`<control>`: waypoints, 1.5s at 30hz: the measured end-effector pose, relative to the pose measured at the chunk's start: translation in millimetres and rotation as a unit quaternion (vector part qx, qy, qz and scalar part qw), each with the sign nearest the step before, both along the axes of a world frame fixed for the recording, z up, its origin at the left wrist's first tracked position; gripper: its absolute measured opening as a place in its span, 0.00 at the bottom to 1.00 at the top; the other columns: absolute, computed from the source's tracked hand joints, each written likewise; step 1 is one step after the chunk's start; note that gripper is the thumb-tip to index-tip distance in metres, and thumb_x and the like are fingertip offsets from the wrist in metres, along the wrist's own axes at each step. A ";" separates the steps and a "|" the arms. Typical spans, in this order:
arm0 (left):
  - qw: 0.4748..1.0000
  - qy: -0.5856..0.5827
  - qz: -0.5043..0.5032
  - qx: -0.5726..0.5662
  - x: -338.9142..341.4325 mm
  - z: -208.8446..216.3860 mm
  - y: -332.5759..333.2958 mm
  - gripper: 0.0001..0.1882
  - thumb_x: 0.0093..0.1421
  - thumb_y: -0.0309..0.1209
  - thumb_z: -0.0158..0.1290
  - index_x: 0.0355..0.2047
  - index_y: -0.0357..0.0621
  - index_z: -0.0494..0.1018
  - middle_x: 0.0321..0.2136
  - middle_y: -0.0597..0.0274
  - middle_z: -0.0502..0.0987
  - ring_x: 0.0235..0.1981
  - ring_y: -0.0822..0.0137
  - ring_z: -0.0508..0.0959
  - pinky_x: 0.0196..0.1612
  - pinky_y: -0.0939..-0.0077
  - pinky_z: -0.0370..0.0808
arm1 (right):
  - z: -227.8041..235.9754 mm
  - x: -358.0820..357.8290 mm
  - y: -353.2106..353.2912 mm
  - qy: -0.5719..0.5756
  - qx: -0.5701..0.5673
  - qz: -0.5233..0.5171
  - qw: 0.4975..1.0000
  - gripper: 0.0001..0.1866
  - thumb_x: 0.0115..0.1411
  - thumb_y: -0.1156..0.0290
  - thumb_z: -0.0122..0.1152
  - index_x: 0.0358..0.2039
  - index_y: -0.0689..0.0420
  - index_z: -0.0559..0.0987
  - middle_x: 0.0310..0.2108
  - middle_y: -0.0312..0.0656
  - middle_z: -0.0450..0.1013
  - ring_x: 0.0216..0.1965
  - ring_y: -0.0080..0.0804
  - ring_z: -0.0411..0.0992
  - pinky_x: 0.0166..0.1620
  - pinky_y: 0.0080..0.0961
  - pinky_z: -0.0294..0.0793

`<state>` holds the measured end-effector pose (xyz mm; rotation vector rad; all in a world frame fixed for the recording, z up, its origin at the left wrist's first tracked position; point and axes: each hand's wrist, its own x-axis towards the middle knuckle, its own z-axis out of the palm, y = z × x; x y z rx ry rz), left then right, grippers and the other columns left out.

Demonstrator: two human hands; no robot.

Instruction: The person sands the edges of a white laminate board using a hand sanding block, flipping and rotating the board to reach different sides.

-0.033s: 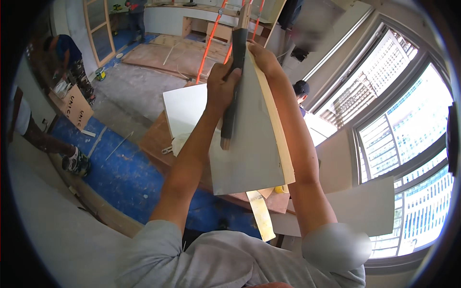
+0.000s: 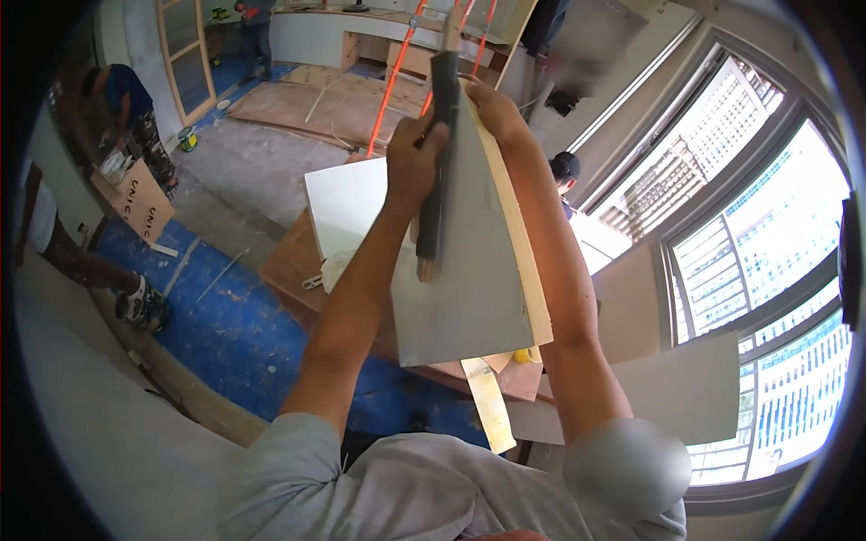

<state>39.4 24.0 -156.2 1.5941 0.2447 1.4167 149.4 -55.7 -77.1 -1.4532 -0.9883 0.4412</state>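
My left hand (image 2: 415,167) is closed round a long sanding block (image 2: 437,194), a wooden strip wrapped in dark grey abrasive paper, with bare wood showing at both ends. The block lies lengthwise against the grey face of a board (image 2: 478,279) with a pale wooden edge. My right hand (image 2: 494,110) grips the board's far end, its fingers partly hidden behind the edge. The board stands tilted between my forearms, its wider end toward me. Beneath it are a white panel (image 2: 347,200) and a brown wooden surface (image 2: 293,261).
An orange ladder (image 2: 397,81) stands ahead. At the left, a person in a dark top (image 2: 135,99) bends beside a cardboard sheet (image 2: 144,203). Another person's head (image 2: 566,167) shows near the windows (image 2: 749,234). Blue floor covering (image 2: 244,316) spreads at the left. A yellow strip (image 2: 490,406) hangs close to me.
The upper end of the sanding block has swung slightly left with my left hand. The board has shifted a touch left; my right hand keeps its hold.
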 end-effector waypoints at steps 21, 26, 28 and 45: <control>0.992 -0.058 -0.112 -0.031 34.7 46.4 32.4 0.20 0.66 0.37 0.60 0.53 0.36 0.80 0.33 0.66 0.80 0.35 0.75 0.75 0.41 0.78 0.71 | 3.2 41.7 -18.1 -0.041 -0.106 -0.122 0.986 0.22 0.72 0.57 0.49 0.54 0.60 0.81 0.42 0.43 0.80 0.40 0.29 0.79 0.47 0.28 0.76; 0.993 -0.043 -0.086 0.074 71.4 72.7 30.1 0.20 0.63 0.41 0.61 0.49 0.40 0.82 0.31 0.52 0.79 0.36 0.60 0.81 0.42 0.67 0.75 | -2.0 59.4 -8.0 -0.212 -0.143 -0.146 0.956 0.20 0.69 0.63 0.48 0.52 0.56 0.82 0.50 0.55 0.80 0.53 0.49 0.78 0.57 0.38 0.73; 0.995 -0.014 -0.056 0.077 70.9 68.4 36.6 0.22 0.61 0.43 0.62 0.48 0.38 0.82 0.34 0.48 0.80 0.39 0.55 0.82 0.44 0.66 0.75 | 8.1 33.7 -7.9 -0.304 -0.172 -0.165 0.922 0.19 0.67 0.64 0.48 0.52 0.56 0.82 0.52 0.56 0.79 0.56 0.54 0.76 0.59 0.41 0.72; 0.997 -0.013 -0.010 0.081 56.2 58.9 30.0 0.23 0.63 0.40 0.62 0.53 0.39 0.80 0.34 0.55 0.78 0.39 0.65 0.78 0.43 0.69 0.72 | 15.2 28.5 -7.0 -0.357 -0.184 -0.148 0.904 0.22 0.69 0.64 0.45 0.54 0.62 0.80 0.59 0.56 0.74 0.60 0.51 0.73 0.62 0.39 0.69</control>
